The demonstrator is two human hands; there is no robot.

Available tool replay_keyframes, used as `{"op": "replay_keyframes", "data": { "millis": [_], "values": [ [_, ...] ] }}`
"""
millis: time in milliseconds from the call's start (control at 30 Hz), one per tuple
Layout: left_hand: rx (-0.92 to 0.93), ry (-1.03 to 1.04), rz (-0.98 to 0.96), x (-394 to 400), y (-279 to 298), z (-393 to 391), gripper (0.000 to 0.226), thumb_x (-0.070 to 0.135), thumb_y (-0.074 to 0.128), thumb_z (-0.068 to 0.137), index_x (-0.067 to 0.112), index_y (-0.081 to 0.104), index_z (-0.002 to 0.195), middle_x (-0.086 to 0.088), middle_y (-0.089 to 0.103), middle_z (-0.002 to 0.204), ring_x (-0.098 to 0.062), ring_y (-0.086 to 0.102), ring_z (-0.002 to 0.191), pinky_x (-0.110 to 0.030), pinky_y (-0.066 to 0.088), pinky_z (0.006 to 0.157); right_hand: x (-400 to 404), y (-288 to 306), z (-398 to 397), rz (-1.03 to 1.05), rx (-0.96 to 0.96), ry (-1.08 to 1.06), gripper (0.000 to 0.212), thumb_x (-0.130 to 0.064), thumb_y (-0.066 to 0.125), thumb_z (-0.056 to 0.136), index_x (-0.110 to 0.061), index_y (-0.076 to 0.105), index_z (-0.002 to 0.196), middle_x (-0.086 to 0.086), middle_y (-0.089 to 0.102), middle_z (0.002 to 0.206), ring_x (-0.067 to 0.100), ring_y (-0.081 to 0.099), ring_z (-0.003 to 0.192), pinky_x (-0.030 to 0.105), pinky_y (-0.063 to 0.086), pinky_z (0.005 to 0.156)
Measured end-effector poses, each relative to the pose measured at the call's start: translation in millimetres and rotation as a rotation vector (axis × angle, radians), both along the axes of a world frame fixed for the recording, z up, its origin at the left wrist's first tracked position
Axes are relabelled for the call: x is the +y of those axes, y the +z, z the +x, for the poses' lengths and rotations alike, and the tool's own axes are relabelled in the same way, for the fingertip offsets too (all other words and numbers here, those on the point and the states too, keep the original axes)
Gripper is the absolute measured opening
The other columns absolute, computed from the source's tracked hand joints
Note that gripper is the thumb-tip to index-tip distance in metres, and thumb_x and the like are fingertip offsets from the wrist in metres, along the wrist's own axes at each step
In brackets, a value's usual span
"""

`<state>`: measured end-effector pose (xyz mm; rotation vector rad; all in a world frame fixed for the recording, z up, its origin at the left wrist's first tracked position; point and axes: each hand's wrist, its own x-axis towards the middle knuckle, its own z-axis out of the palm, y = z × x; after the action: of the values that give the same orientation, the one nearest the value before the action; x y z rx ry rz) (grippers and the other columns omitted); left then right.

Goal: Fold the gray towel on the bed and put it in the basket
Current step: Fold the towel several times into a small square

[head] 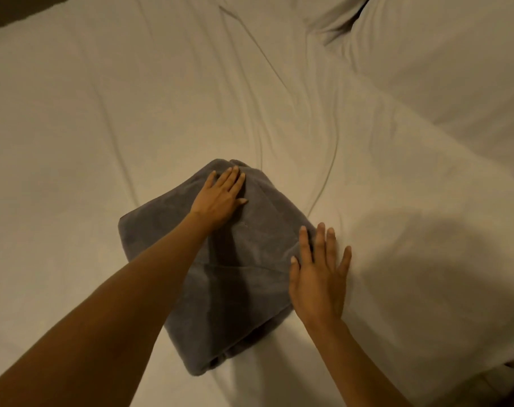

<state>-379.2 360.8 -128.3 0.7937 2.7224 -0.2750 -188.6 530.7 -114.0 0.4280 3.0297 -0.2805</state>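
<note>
Only the head view to go on here, so it's one look straight down at the bed (102, 127), which fills pretty much the whole frame with wrinkled pale sheet. The gray towel (244, 289) sits in the lower middle of the frame, already folded into a thick, roughly squarish bundle with layered edges showing at its bottom corner. The left hand (220, 198) lies flat on the upper part of the towel, fingers stretched out and close together, pressing down and gripping nothing. The right hand (317, 277) is at the towel's right edge, fingers spread wide and flat, index side on the cloth and the rest out over the sheet; it's not holding anything either. Looks to me like the folding step is basically wrapping up, just patting and smoothing the bundle. The next move would need both hands to slide under or pinch the sides so the layers don't flop open when it's lifted. No basket anywhere in frame, so the person will have to turn or look around to find it. Count: one towel, two hands, one bed, and what looks like one pillow (443, 48) in the upper right of the frame.
</note>
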Motion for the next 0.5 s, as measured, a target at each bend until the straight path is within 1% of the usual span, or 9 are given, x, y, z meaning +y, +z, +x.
{"op": "replay_keyframes", "data": {
  "millis": [100, 233, 300, 367, 400, 433, 500],
  "values": [
    [-0.055, 0.033, 0.065, -0.1, -12.7, 2.2, 0.068, 0.052, 0.015, 0.098, 0.016, -0.009, 0.15, -0.007, -0.011, 0.16, -0.021, -0.009, 0.148, -0.045, -0.002, 0.121, 3.0, -19.8, 1.2, -0.002, -0.073, 0.071, 0.056, -0.041, 0.02, 0.099, -0.023, 0.005, 0.15, 0.007, 0.001, 0.16, 0.025, -0.005, 0.147, 0.05, -0.008, 0.114],
    [-0.071, 0.067, 0.108, 5.2, -28.2, 4.2, 0.067, 0.051, 0.015, 0.099, 0.018, -0.011, 0.15, -0.005, -0.012, 0.16, -0.02, -0.009, 0.148, -0.045, -0.004, 0.12, 15.8, -43.1, 10.2, -0.005, -0.213, 0.031, 0.057, -0.044, 0.009, 0.099, -0.021, 0.0, 0.151, 0.006, -0.003, 0.16, 0.023, -0.009, 0.147, 0.053, -0.003, 0.116],
    [-0.073, 0.066, 0.133, 8.6, -33.2, 2.3, 0.065, 0.049, 0.015, 0.099, 0.019, -0.01, 0.15, -0.005, -0.011, 0.16, -0.019, -0.009, 0.148, -0.045, -0.005, 0.119, 20.9, -48.7, 12.8, -0.03, -0.252, 0.024, 0.058, -0.045, 0.008, 0.098, -0.02, 0.003, 0.151, 0.005, -0.003, 0.16, 0.021, -0.01, 0.147, 0.052, -0.004, 0.117],
    [-0.057, 0.064, 0.178, 11.1, -33.8, -2.8, 0.061, 0.047, 0.015, 0.1, 0.02, -0.007, 0.151, -0.004, -0.008, 0.161, -0.018, -0.007, 0.148, -0.046, -0.006, 0.119, 23.5, -49.1, 9.9, -0.054, -0.222, 0.031, 0.058, -0.045, 0.009, 0.099, -0.02, 0.013, 0.151, 0.007, 0.001, 0.16, 0.022, -0.009, 0.147, 0.051, -0.007, 0.116],
    [-0.036, 0.056, 0.193, 11.5, -32.3, -6.6, 0.059, 0.045, 0.016, 0.101, 0.02, -0.005, 0.151, -0.004, -0.006, 0.161, -0.018, -0.005, 0.148, -0.047, -0.005, 0.119, 24.0, -47.4, 6.9, -0.073, -0.181, 0.023, 0.057, -0.044, 0.012, 0.099, -0.019, 0.023, 0.149, 0.008, 0.005, 0.16, 0.022, -0.006, 0.147, 0.05, -0.009, 0.115],
    [-0.01, 0.042, 0.194, 11.4, -30.0, -10.6, 0.057, 0.042, 0.017, 0.101, 0.021, -0.001, 0.151, -0.005, -0.004, 0.161, -0.019, -0.004, 0.148, -0.048, -0.004, 0.119, 24.6, -45.0, 3.8, -0.096, -0.129, 0.004, 0.054, -0.043, 0.016, 0.1, -0.019, 0.035, 0.144, 0.01, 0.011, 0.159, 0.023, -0.003, 0.147, 0.05, -0.009, 0.115],
    [0.039, -0.001, 0.164, 11.2, -24.7, -19.3, 0.053, 0.037, 0.022, 0.102, 0.021, 0.009, 0.151, -0.007, 0.001, 0.161, -0.023, -0.001, 0.149, -0.05, -0.002, 0.119, 26.1, -40.8, -3.1, -0.137, -0.017, -0.034, 0.045, -0.04, 0.027, 0.1, -0.018, 0.058, 0.125, 0.014, 0.021, 0.156, 0.026, 0.004, 0.147, 0.051, -0.006, 0.116]
  ]
}}
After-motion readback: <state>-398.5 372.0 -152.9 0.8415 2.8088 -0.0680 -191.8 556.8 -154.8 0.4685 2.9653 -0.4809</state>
